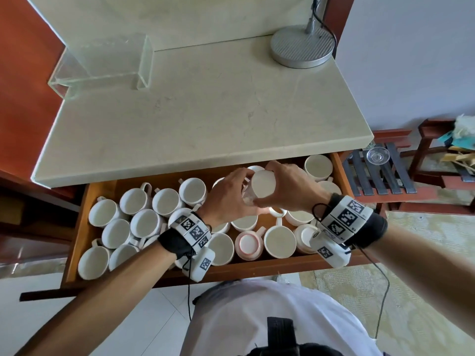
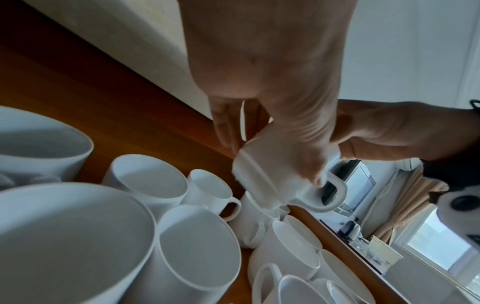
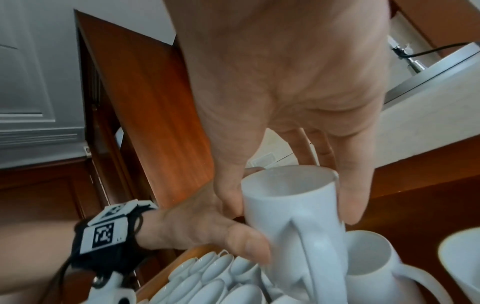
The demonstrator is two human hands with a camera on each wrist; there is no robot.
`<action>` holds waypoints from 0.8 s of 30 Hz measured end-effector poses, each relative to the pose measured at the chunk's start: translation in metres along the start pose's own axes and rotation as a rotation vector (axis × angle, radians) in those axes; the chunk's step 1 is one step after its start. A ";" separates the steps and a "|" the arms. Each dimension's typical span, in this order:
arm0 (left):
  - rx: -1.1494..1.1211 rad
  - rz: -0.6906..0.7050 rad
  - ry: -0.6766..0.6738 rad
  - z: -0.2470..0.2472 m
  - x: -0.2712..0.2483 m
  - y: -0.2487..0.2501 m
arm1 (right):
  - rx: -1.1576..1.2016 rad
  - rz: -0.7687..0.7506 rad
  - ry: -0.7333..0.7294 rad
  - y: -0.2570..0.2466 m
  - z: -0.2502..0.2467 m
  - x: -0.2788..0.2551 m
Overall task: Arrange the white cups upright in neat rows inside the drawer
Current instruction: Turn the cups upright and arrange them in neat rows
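- While held above the middle-back part of the open wooden drawer (image 1: pixel 77 227), a white ceramic handled cup (image 1: pixel 262 185) sits between both hands, mouth up and clear of the cups below.
- Right hand (image 1: pixel 290 187): fingers curled round the far side of the wall, thumb on the near side.
- Left hand (image 1: pixel 228 196): thumb and fingers pinch the lower body near the base; the left wrist view shows a fingertip at the looped handle (image 2: pixel 326 197).
- Upright white cups (image 1: pixel 144 201) fill the left half in loose, uneven rows; one cup with a pinkish foot ring (image 1: pixel 248 246) stands inverted near the front.
- Risk, judged: the glazed wall could slip as one hand lets go, dropping the cup onto neighbours and chipping rims.
- Risk, judged: gaps are tight, so the handle may catch an adjacent cup and tip it.
- Cream stone countertop (image 1: pixel 205 111) overhangs the back row, limiting clearance there.
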State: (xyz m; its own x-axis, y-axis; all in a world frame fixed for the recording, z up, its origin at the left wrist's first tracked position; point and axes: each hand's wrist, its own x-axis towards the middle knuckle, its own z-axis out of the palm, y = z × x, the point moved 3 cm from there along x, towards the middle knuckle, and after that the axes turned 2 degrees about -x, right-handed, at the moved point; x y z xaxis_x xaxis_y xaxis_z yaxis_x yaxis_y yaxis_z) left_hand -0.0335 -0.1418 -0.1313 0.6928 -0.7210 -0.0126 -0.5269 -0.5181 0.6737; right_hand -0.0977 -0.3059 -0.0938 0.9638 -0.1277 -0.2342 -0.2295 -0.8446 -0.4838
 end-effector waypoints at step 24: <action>0.316 0.076 -0.604 0.024 -0.026 -0.019 | -0.427 0.097 -0.111 0.014 0.060 0.034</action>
State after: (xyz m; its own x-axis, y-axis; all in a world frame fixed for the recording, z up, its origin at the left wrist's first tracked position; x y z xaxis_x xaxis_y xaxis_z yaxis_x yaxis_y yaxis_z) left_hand -0.0531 -0.1241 -0.1613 0.3005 -0.8431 -0.4460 -0.7452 -0.4994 0.4419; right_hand -0.0766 -0.2912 -0.1590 0.9150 -0.1797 -0.3612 -0.2186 -0.9733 -0.0697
